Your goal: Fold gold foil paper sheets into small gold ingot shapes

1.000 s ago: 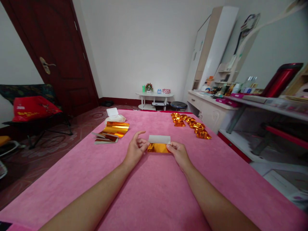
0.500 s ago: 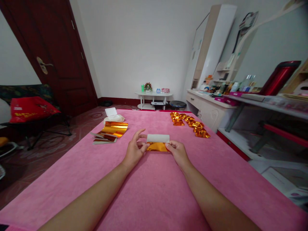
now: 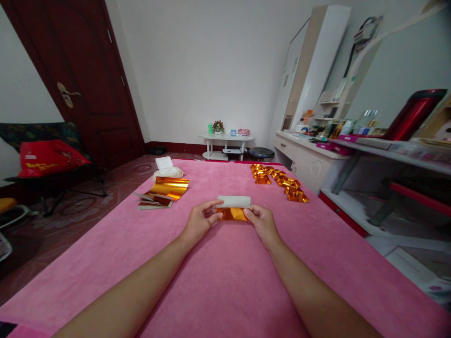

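Between my hands is a sheet of gold foil paper (image 3: pixel 232 214), folded so its pale back shows as a strip along the far side. My left hand (image 3: pixel 201 219) grips its left end, thumb on the gold part and fingers at the pale strip. My right hand (image 3: pixel 262 221) pinches the right end between thumb and fingers. To the left lies a stack of gold foil sheets (image 3: pixel 169 188), the top one curling. Several folded gold foil pieces (image 3: pixel 278 178) sit in rows at the far right of the pink cloth (image 3: pixel 225 272).
Behind the foil stack stands an open white container (image 3: pixel 165 164) beside a pale pouch-like item. A dresser (image 3: pixel 310 155) and a shelf with a red flask (image 3: pixel 414 115) line the right side. At left, a red bag (image 3: pixel 49 158) rests on a chair. A small white table (image 3: pixel 225 137) stands beyond.
The fingers of my left hand have come down from a raised position onto the foil paper's pale strip. My right hand keeps its pinch. The view has shifted slightly.
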